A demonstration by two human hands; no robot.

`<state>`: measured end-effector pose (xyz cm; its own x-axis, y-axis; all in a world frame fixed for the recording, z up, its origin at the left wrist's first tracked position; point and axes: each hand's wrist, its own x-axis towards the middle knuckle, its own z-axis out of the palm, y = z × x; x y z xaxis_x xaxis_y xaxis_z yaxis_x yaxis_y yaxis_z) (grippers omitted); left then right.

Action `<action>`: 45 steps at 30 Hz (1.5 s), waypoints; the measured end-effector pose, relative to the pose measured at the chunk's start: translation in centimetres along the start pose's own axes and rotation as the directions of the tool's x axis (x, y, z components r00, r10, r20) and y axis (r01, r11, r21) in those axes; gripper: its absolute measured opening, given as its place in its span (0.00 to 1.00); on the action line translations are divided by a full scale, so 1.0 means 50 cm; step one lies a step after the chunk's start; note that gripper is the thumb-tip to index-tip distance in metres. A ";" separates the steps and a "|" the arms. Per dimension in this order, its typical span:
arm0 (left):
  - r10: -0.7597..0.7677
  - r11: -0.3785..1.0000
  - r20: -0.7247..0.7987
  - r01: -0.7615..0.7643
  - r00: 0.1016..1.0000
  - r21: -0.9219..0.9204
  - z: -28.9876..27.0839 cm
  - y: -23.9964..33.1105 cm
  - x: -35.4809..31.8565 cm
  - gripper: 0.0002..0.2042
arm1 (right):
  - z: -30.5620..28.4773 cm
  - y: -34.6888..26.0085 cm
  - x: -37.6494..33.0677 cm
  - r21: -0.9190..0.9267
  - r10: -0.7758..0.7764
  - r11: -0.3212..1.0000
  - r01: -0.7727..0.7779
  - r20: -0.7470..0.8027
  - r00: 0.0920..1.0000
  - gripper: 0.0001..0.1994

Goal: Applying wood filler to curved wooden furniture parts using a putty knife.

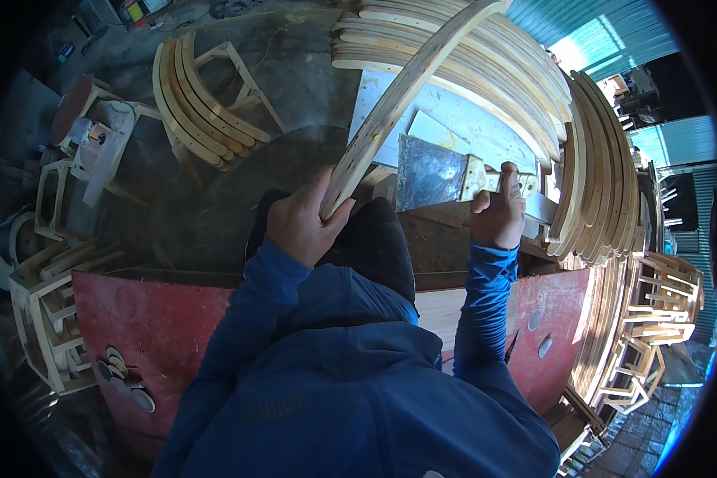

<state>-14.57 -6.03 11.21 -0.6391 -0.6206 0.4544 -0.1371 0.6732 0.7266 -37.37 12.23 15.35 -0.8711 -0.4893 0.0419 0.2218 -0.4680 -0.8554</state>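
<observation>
My left hand (304, 219) is closed round the near end of a long, slightly curved wooden slat (402, 99), which slants away up and to the right. My right hand (499, 209) grips a putty knife (432, 171) by its pale riveted handle, one finger laid along it. The knife's wide, smeared metal blade points left toward the slat, with a gap between them. Beneath the knife lies a light blue-white board (384, 89), and on it rests a smaller flat piece (434, 131) with yellowish smears.
Stacked curved slats (486, 88) fill the far side of the board; another stack (597, 175) stands at the right. More slats (187, 103) lean on a wooden frame at the left. A red panel (155, 327) lies close behind me. Wooden chair frames (52, 319) stand at the left.
</observation>
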 end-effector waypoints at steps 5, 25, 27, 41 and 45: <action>-0.039 0.999 0.019 0.039 0.999 -0.030 0.006 0.000 -0.004 0.26 | 0.012 0.011 0.042 0.019 0.083 0.996 -0.086 0.132 0.988 0.13; 0.050 0.998 -0.015 -0.050 0.999 0.028 0.003 -0.015 -0.011 0.26 | 0.052 -0.072 0.047 -0.247 -0.012 0.968 0.052 0.159 0.987 0.11; 0.048 0.998 -0.006 -0.048 0.999 0.034 0.003 -0.015 -0.014 0.26 | 0.062 -0.069 0.052 -0.250 0.040 0.968 0.019 0.229 0.973 0.10; 0.073 0.996 0.022 -0.074 0.997 0.058 -0.003 -0.016 -0.021 0.26 | 0.097 -0.082 0.082 -0.234 -0.011 0.969 0.076 0.269 0.963 0.10; 0.059 0.996 0.029 -0.061 0.998 0.072 -0.004 -0.015 -0.021 0.26 | 0.096 -0.062 0.081 -0.328 -0.017 0.940 0.092 0.225 0.974 0.10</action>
<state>-13.65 -5.99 10.31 -0.6675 -0.5679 0.4815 -0.1516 0.7368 0.6589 -39.48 8.19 20.66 -0.7540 -0.6340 0.1717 -0.0157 -0.2438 -0.9697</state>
